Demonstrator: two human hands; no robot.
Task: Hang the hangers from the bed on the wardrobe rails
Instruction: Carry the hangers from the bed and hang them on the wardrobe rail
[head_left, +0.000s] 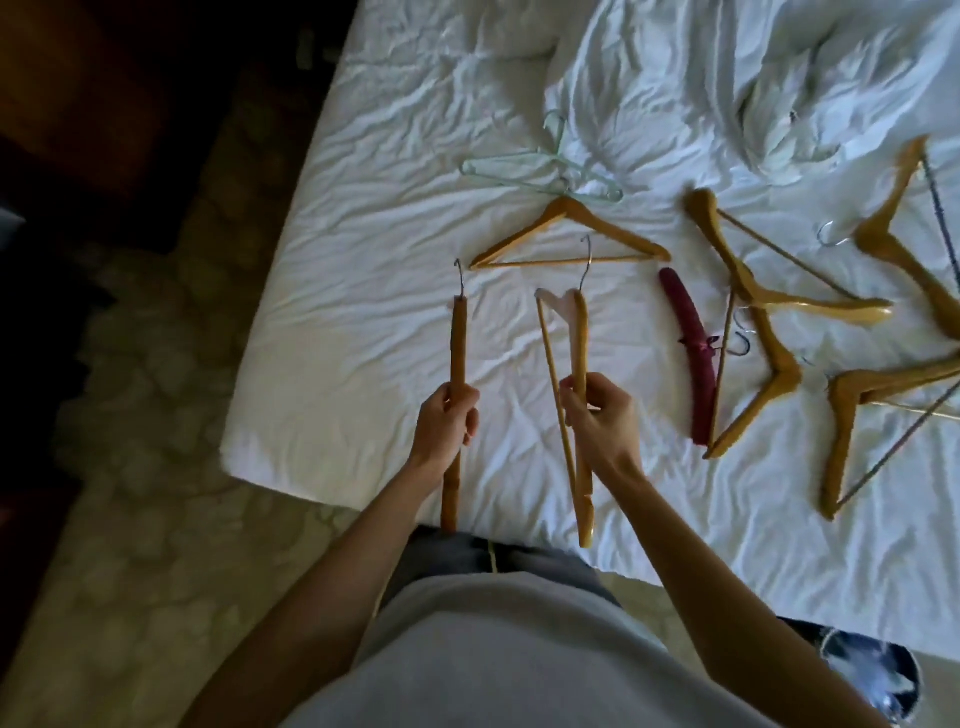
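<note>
— How do the person's arms sit?

— Both forearms reach forward from the grey top over the near edge of the bed (322, 291). The left hand (448, 422) is curled round a wooden hanger (457, 358), seen edge-on. The right hand (602, 415) pinches and wraps a second wooden hanger (581, 353) by its shoulder bar.

— Which way do those two point?

— Each runs lengthwise away from the person, with its metal hook at the far end, towards the middle of the bed. The left one looks like a single straight stick, its near end hanging past the bed's near edge. The right one shows its thin crossbar splayed to the left of the thick bar.

— And the others?

— Further onto the bed from the hands, a wooden triangle hanger (569, 236) lies flat, its apex pointing away. Beyond it, pale green wire hangers (540, 171) lie. To its right, a dark red padded hanger (685, 353) lies with its long axis running near to far, and several more wooden hangers (769, 332) sprawl further right, overlapping at mixed angles.
</note>
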